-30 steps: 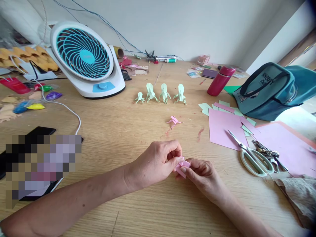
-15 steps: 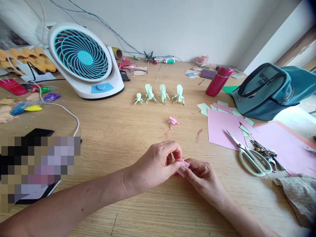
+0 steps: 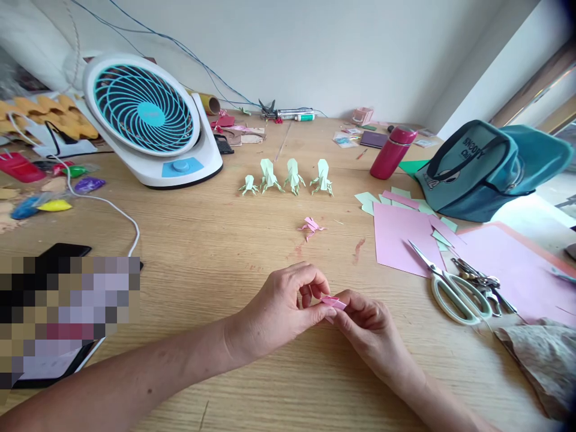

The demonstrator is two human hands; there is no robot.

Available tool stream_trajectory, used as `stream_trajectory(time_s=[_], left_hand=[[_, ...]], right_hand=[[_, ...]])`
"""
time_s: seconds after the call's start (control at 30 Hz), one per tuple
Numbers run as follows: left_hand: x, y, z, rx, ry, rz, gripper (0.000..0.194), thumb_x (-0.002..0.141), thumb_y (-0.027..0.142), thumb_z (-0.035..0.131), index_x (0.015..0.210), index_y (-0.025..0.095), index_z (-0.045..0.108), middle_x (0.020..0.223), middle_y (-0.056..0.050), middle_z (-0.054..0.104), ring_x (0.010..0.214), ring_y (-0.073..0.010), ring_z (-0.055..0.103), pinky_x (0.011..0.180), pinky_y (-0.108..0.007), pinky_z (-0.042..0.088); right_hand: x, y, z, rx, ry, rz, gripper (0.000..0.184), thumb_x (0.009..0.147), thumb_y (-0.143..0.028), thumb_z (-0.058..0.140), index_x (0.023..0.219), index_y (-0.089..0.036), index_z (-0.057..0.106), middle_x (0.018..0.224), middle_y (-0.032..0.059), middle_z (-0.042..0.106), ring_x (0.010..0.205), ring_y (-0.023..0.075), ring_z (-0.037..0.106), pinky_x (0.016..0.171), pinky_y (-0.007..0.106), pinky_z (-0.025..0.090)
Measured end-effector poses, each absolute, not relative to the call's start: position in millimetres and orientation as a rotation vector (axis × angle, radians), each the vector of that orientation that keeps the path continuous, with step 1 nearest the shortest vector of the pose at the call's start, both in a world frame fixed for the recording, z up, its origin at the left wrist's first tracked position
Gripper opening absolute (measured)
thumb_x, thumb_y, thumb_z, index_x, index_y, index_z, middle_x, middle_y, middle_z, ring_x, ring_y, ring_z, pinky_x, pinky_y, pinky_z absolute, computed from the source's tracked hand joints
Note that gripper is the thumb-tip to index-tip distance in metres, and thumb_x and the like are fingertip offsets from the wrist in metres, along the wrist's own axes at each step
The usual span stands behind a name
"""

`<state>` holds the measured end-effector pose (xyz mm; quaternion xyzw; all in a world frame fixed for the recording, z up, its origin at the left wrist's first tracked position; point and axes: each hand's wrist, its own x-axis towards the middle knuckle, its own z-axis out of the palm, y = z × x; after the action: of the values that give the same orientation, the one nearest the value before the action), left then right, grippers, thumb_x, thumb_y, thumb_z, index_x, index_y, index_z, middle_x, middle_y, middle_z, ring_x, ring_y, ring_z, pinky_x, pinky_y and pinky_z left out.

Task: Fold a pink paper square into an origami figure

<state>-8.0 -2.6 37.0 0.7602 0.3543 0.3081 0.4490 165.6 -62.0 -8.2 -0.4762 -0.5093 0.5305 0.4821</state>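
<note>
A small folded piece of pink paper [image 3: 334, 302] is pinched between the fingertips of both hands, low over the table. My left hand [image 3: 290, 306] grips its left side, thumb in front and fingers curled behind. On the other side, my right hand [image 3: 369, 327] holds it between thumb and bent forefinger. Fingertips cover part of the folds. Beyond my hands lies a pink origami figure [image 3: 311, 226] with thin legs. Farther back stands a row of several pale green origami figures [image 3: 294, 175], the leftmost one smaller.
To the right are a pink paper sheet [image 3: 400, 237], white-handled scissors [image 3: 459, 300], a bunch of keys [image 3: 483, 282], a red bottle [image 3: 393, 154] and a teal bag [image 3: 483, 174]. A fan [image 3: 148, 114] stands at the back left, its white cable near a dark phone [image 3: 67, 251].
The pink paper in my fingers has tilted to lie flatter, and my fingertips have shifted slightly on it. The whole view has moved a little; the table objects keep their places.
</note>
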Motion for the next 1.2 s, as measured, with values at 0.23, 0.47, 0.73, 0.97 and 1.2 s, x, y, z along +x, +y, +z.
stream_trajectory(time_s=[0.23, 0.47, 0.73, 0.97, 1.2], left_hand=[[-6.5, -8.1, 28.9, 1.876, 0.844, 0.864, 0.018, 0.081, 0.021, 0.077, 0.072, 0.015, 0.062, 0.073, 0.002, 0.055, 0.062, -0.0082, 0.049, 0.055, -0.020, 0.039], [-5.6, -12.5, 25.3, 1.831, 0.840, 0.875, 0.013, 0.086, 0.021, 0.071, 0.077, 0.016, 0.062, 0.078, 0.000, 0.056, 0.065, -0.0091, 0.052, 0.055, -0.019, 0.041], [-7.5, -14.0, 23.1, 1.910, 0.724, 0.961, 0.008, 0.089, 0.014, 0.066, 0.081, 0.015, 0.065, 0.078, -0.001, 0.056, 0.067, -0.0095, 0.053, 0.057, -0.020, 0.043], [-9.2, -13.8, 24.4, 1.989, 0.620, 1.012, 0.008, 0.091, 0.013, 0.065, 0.083, 0.015, 0.067, 0.078, -0.001, 0.057, 0.068, -0.0099, 0.053, 0.062, -0.021, 0.046], [-9.6, -12.1, 23.8, 1.945, 0.650, 0.980, 0.009, 0.089, 0.014, 0.066, 0.080, 0.014, 0.065, 0.078, -0.001, 0.057, 0.066, -0.0083, 0.053, 0.058, -0.019, 0.044]], right_hand=[[166.5, -64.3, -9.3, -1.178, -1.280, 1.198, 0.019, 0.084, -0.039, 0.077, 0.080, -0.021, 0.075, 0.072, 0.0018, 0.072, 0.069, 0.0160, 0.065, 0.066, 0.023, 0.050], [168.1, -65.6, -14.8, -1.211, -1.367, 1.073, 0.013, 0.087, -0.033, 0.073, 0.086, -0.021, 0.077, 0.074, 0.0015, 0.073, 0.070, 0.0160, 0.066, 0.066, 0.023, 0.050], [168.4, -67.4, -13.1, -1.211, -1.440, 0.974, 0.010, 0.089, -0.026, 0.070, 0.092, -0.023, 0.079, 0.083, 0.0035, 0.078, 0.075, 0.0183, 0.070, 0.071, 0.026, 0.052], [169.5, -70.2, -9.8, -1.203, -1.495, 0.865, 0.012, 0.091, -0.024, 0.068, 0.096, -0.024, 0.079, 0.089, 0.0051, 0.079, 0.079, 0.0207, 0.073, 0.073, 0.029, 0.055], [170.1, -68.6, -9.5, -1.200, -1.492, 0.928, 0.008, 0.088, -0.023, 0.071, 0.088, -0.023, 0.078, 0.079, 0.0028, 0.076, 0.073, 0.0178, 0.069, 0.070, 0.026, 0.052]])
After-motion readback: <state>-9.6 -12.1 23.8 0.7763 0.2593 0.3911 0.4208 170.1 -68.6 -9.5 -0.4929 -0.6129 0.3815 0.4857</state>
